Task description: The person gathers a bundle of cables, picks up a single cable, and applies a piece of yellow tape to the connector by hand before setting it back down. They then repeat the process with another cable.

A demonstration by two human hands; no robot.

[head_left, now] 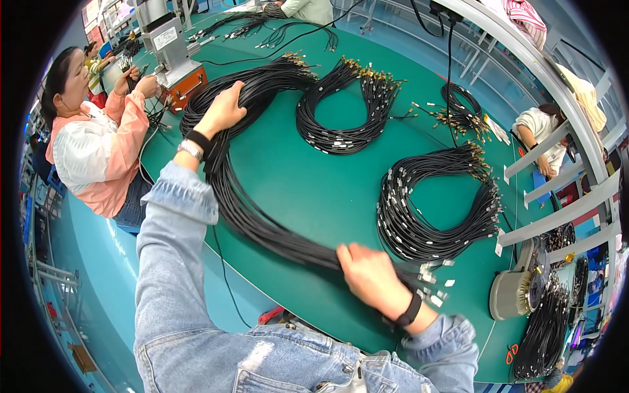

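Observation:
A long bundle of black cables (275, 237) stretches across the green table in front of me, curving from upper left to lower right. My right hand (367, 272), a little blurred, is closed around it near its lower right end, where white tags (432, 278) stick out past my wrist. My left hand (225, 110) grips the cables at the upper left, thumb up, its fingers mostly hidden. Beyond it the thick black coil bends away toward brass-coloured connector ends (298, 62).
Two looped cable bundles lie at the far middle (344, 141) and at right (432, 242); a smaller coil (462, 108) lies behind. A press with an orange base (187, 85) stands at far left, beside a seated co-worker (98, 144). A white metal frame (557, 223) borders the right.

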